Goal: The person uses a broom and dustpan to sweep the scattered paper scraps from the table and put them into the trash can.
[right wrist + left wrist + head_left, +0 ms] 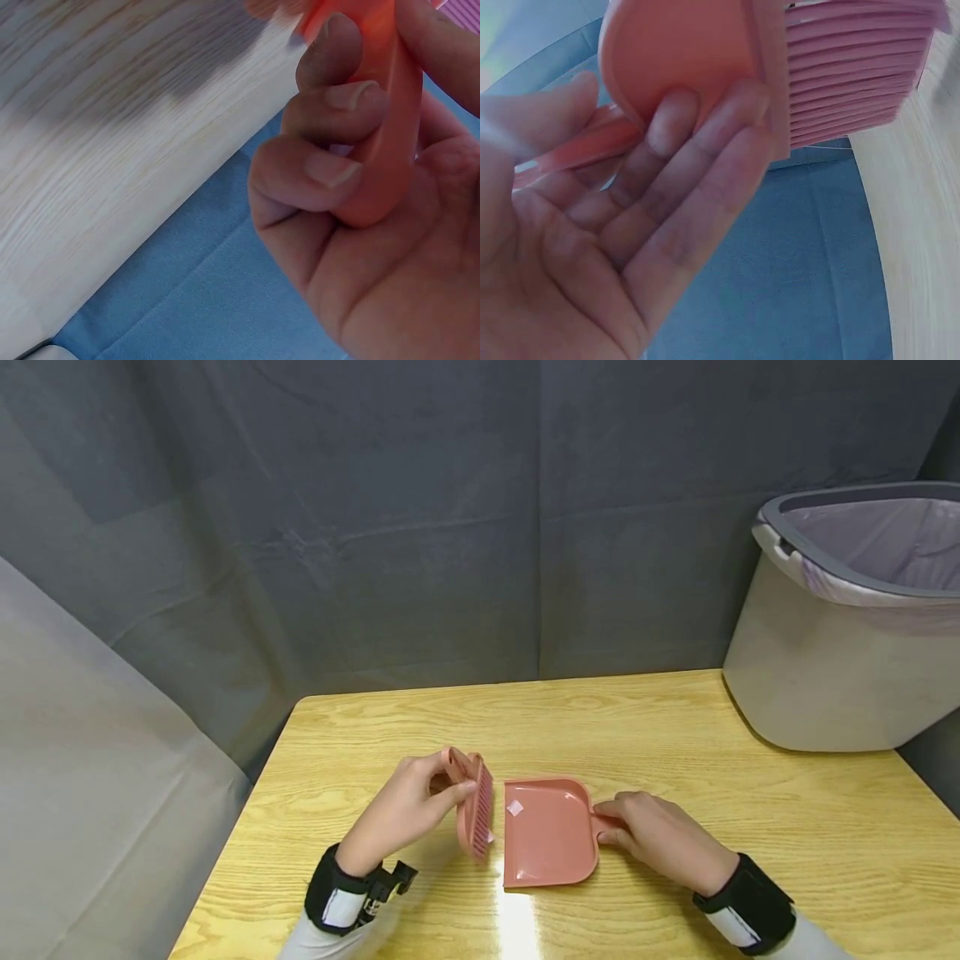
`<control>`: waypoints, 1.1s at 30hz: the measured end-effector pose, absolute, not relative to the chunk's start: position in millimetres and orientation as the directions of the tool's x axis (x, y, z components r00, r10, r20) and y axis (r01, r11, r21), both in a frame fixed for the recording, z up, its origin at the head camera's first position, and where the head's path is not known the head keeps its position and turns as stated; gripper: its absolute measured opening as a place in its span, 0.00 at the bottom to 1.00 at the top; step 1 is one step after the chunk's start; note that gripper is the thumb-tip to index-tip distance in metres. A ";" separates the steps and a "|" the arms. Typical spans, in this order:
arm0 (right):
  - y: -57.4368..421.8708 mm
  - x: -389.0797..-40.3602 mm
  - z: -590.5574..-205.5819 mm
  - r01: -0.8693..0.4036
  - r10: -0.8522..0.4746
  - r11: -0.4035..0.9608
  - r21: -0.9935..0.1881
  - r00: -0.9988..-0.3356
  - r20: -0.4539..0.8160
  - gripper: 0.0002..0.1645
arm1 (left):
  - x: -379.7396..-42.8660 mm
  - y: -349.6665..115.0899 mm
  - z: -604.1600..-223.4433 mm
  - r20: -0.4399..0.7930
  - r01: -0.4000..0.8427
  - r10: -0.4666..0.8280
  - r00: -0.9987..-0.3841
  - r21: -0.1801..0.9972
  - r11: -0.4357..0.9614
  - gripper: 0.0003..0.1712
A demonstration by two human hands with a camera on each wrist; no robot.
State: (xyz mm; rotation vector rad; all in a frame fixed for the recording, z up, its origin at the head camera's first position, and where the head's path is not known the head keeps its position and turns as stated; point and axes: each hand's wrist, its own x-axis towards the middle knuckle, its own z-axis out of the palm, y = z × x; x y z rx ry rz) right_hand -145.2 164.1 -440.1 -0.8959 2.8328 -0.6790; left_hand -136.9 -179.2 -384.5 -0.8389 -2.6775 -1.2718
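My left hand (411, 802) grips a pink hand brush (467, 814) by its handle, the bristles (855, 71) facing right toward the dustpan. In the left wrist view the fingers lie along the brush's back. My right hand (660, 839) holds the handle (386, 150) of a pink dustpan (555, 847), fingers curled round it. The pan's straight open edge faces the brush, a narrow gap between them. A small white scrap (514, 807) lies in the pan near that edge. Another white scrap (491, 837) shows beside the bristles, partly hidden by the brush.
The wooden table (360, 735) spreads under both hands. At its right back corner stands a light bin (840, 668) with a grey rim and a plastic liner. A dark grey cloth (420, 527) hangs behind the table, and a paler cloth (90, 777) is at the left.
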 end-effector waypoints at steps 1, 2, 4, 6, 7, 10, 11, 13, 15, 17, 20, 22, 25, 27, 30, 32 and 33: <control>164.1 -145.1 -440.3 -0.525 -0.566 0.729 -0.439 -0.823 0.045 0.13 | -136.9 -179.0 -384.8 0.278 0.493 0.441 -0.853 0.706 0.509 0.05; 164.1 -144.9 -440.3 -0.526 -0.565 0.729 -0.438 -0.824 0.047 0.13 | -137.5 -177.9 -386.0 0.276 0.489 0.441 -0.854 0.715 0.500 0.06; 163.9 -144.7 -440.2 -0.525 -0.564 0.729 -0.439 -0.824 0.048 0.13 | -137.9 -174.1 -388.6 0.263 0.476 0.449 -0.854 0.744 0.470 0.06; 163.7 -144.6 -439.9 -0.521 -0.562 0.732 -0.439 -0.826 0.044 0.13 | -138.4 -168.9 -392.9 0.243 0.459 0.466 -0.851 0.774 0.435 0.05; 163.6 -144.6 -439.9 -0.519 -0.562 0.732 -0.441 -0.826 0.040 0.13 | -138.6 -166.3 -395.1 0.237 0.460 0.480 -0.844 0.782 0.421 0.04; 163.4 -145.0 -439.7 -0.517 -0.563 0.733 -0.442 -0.826 0.032 0.14 | -138.7 -159.5 -400.7 0.237 0.462 0.501 -0.833 0.795 0.393 0.03; 163.5 -145.2 -439.6 -0.516 -0.563 0.734 -0.442 -0.826 0.030 0.14 | -138.6 -157.5 -401.6 0.243 0.469 0.504 -0.829 0.792 0.390 0.03; 163.6 -145.4 -439.4 -0.516 -0.564 0.733 -0.443 -0.826 0.030 0.13 | -137.8 -154.7 -401.9 0.256 0.482 0.507 -0.823 0.787 0.385 0.03; 163.8 -145.7 -439.0 -0.515 -0.563 0.732 -0.446 -0.826 0.029 0.13 | -136.8 -153.4 -401.5 0.255 0.473 0.502 -0.826 0.798 0.374 0.03; 163.9 -145.8 -438.9 -0.511 -0.562 0.732 -0.450 -0.827 0.026 0.13 | -136.1 -152.8 -400.6 0.255 0.476 0.506 -0.824 0.796 0.373 0.04; 164.0 -146.2 -438.9 -0.513 -0.565 0.728 -0.454 -0.825 0.026 0.13 | -135.8 -154.5 -399.4 0.264 0.475 0.498 -0.826 0.801 0.364 0.03; 164.2 -146.2 -439.1 -0.519 -0.567 0.727 -0.449 -0.823 0.032 0.14 | -136.0 -156.3 -398.2 0.283 0.486 0.488 -0.826 0.796 0.362 0.03; 164.5 -146.8 -439.6 -0.526 -0.566 0.730 -0.438 -0.823 0.045 0.14 | -136.7 -160.2 -396.4 0.309 0.500 0.470 -0.827 0.787 0.362 0.04; 164.2 -147.3 -439.6 -0.519 -0.553 0.740 -0.429 -0.831 0.051 0.14 | -137.4 -162.7 -395.1 0.325 0.509 0.457 -0.828 0.777 0.370 0.05; 164.0 -148.5 -438.5 -0.492 -0.526 0.759 -0.427 -0.849 0.044 0.14 | -138.4 -165.7 -392.5 0.329 0.507 0.439 -0.836 0.770 0.387 0.05; 164.6 -149.0 -436.9 -0.475 -0.511 0.767 -0.432 -0.859 0.037 0.14 | -138.9 -167.1 -390.7 0.326 0.504 0.431 -0.841 0.761 0.409 0.04; 165.3 -149.2 -435.9 -0.471 -0.507 0.767 -0.436 -0.861 0.036 0.15 | -139.3 -167.5 -390.1 0.324 0.503 0.427 -0.844 0.753 0.424 0.04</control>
